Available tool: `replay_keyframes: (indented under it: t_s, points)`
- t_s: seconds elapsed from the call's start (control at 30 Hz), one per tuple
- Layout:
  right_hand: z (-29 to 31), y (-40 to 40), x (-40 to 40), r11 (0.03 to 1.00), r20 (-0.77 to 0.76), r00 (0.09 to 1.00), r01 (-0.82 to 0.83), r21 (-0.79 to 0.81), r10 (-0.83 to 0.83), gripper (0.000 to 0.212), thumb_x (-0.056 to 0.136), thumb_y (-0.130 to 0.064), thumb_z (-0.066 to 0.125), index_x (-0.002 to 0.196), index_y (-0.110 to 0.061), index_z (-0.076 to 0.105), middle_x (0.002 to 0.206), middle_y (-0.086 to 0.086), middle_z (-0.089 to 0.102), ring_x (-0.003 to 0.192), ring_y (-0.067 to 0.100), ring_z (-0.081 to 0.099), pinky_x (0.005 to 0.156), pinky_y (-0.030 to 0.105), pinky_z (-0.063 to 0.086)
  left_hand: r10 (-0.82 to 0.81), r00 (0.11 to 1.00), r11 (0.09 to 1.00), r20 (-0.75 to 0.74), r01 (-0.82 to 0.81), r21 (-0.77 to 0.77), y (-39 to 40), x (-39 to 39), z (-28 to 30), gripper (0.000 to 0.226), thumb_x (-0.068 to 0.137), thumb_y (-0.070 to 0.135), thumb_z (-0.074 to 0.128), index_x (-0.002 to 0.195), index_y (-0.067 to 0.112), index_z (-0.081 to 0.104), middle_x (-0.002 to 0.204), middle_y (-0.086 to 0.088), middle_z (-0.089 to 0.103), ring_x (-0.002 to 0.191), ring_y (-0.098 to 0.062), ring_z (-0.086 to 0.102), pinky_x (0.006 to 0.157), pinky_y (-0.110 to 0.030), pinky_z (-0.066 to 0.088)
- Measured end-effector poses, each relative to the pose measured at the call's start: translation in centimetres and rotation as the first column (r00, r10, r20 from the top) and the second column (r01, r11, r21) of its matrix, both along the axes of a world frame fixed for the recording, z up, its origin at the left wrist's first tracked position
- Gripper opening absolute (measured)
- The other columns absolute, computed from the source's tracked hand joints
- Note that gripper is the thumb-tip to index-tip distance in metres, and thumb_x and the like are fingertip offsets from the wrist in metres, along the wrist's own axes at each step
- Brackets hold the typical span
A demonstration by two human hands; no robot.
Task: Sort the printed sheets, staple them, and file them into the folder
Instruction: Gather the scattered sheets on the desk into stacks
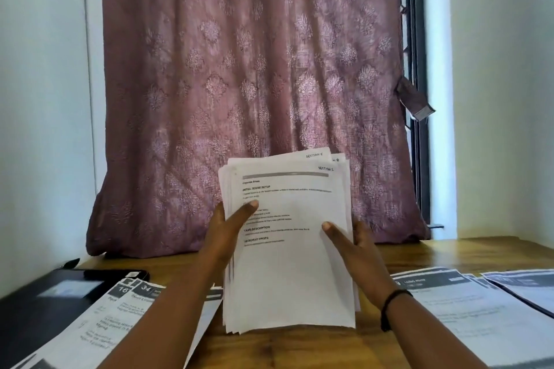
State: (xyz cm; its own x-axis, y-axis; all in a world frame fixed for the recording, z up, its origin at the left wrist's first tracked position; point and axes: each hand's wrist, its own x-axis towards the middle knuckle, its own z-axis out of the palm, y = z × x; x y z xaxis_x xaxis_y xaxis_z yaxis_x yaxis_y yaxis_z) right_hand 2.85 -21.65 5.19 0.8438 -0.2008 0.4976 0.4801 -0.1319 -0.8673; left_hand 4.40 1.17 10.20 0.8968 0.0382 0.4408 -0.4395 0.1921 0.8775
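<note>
While both hands, left (229,226) at 9 o'clock, right (353,241) at 3, clamp the uneven stack (290,249), loose sheets may slip.

Wooden table (299,347) with a visible grain, black folder (45,305) lying flat at the far left with a dark pen-like thing (117,274) on top, printed sheets (120,317) fanned beside it, and more sheets (467,314) spread across the right side.

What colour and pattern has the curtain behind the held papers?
The curtain is dusty mauve-pink with paler floral motifs, shown in the head view.
</note>
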Motion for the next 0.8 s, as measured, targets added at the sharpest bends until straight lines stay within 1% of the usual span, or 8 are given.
replay_keyframes:
  t_s: [0.1,0.17,0.23,0.33,0.43,0.5,0.67,0.8]
  points:
    - [-0.4,0.2,-0.2,0.995,-0.032,0.999,-0.031,-0.098,0.028,0.036,0.081,-0.055,0.064,0.11,-0.035,0.065,0.097,-0.025,0.071,0.091,-0.008,0.065,0.084,0.02,0.052,-0.075,0.995,0.996,-0.069,0.077,0.033,0.7,-0.6,-2.1,0.086,0.048,0.052,0.085,0.122,0.017,0.06,0.109,-0.007,0.072,0.094,-0.024,0.071,0.069,-0.032,0.059]
    - [-0.7,0.7,-0.5,0.996,-0.024,0.998,-0.052,-0.075,0.05,0.018,0.085,-0.045,0.065,0.1,-0.036,0.066,0.086,-0.032,0.069,0.083,-0.013,0.064,0.075,0.011,0.051,-0.175,0.974,0.984,-0.142,0.178,0.005,0.7,-1.2,-3.3,0.06,0.065,0.045,0.08,0.116,0.017,0.064,0.103,-0.006,0.074,0.089,-0.022,0.072,0.064,-0.029,0.059]
    - [-0.6,1.4,-0.8,0.997,0.004,0.997,-0.076,-0.004,0.076,0.015,0.086,-0.036,0.067,0.1,-0.03,0.068,0.087,-0.023,0.073,0.084,-0.004,0.068,0.067,0.012,0.053,-0.275,0.938,0.961,-0.209,0.272,-0.044,0.5,-1.7,-3.4,0.034,0.079,0.034,0.066,0.109,0.018,0.066,0.098,-0.009,0.075,0.082,-0.023,0.073,0.061,-0.032,0.058]
    - [0.1,2.0,-1.4,0.99,0.055,0.994,-0.098,0.097,0.093,0.02,0.083,-0.032,0.072,0.098,-0.019,0.073,0.088,-0.007,0.076,0.084,0.009,0.071,0.062,0.015,0.053,-0.325,0.928,0.946,-0.184,0.319,-0.062,0.0,-1.8,-1.9,0.039,0.074,0.033,0.071,0.109,0.016,0.067,0.103,-0.014,0.073,0.084,-0.028,0.072,0.066,-0.035,0.057]
    - [0.8,1.2,-1.4,0.995,0.1,0.991,-0.092,0.03,0.089,0.053,0.067,-0.054,0.079,0.108,-0.022,0.069,0.097,-0.003,0.075,0.089,0.015,0.071,0.075,0.031,0.058,-0.301,0.949,0.946,-0.089,0.285,-0.155,-0.2,-1.5,-0.7,0.044,0.071,0.034,0.066,0.11,0.013,0.068,0.107,-0.019,0.071,0.089,-0.033,0.071,0.068,-0.04,0.058]
    - [1.1,0.3,-1.3,0.986,0.106,0.985,-0.142,0.089,0.133,0.069,0.062,-0.052,0.082,0.12,-0.021,0.06,0.105,0.001,0.073,0.092,0.018,0.071,0.073,0.034,0.059,-0.277,0.959,0.946,-0.055,0.262,-0.188,0.1,-1.3,-0.7,0.039,0.074,0.034,0.067,0.106,0.012,0.069,0.108,-0.022,0.069,0.088,-0.035,0.07,0.071,-0.044,0.058]
    - [0.2,-0.2,-1.5,0.997,0.03,0.996,-0.081,-0.021,0.081,0.038,0.076,-0.04,0.072,0.108,-0.019,0.069,0.097,0.0,0.075,0.089,0.018,0.071,0.074,0.032,0.059,-0.137,0.99,0.99,-0.046,0.135,-0.029,-0.3,-1.7,-2.6,0.024,0.088,0.03,0.061,0.108,0.017,0.065,0.093,-0.005,0.076,0.079,-0.02,0.073,0.059,-0.029,0.058]
    - [-1.8,0.0,-1.3,0.998,-0.055,0.998,0.001,-0.07,-0.005,0.036,0.075,-0.05,0.071,0.102,-0.026,0.071,0.09,-0.012,0.075,0.084,0.007,0.071,0.075,0.027,0.057,-0.113,0.981,0.991,-0.159,0.122,0.047,-0.7,-1.8,-5.8,0.03,0.079,0.035,0.074,0.106,0.023,0.067,0.092,0.003,0.076,0.083,-0.015,0.073,0.076,-0.036,0.059]
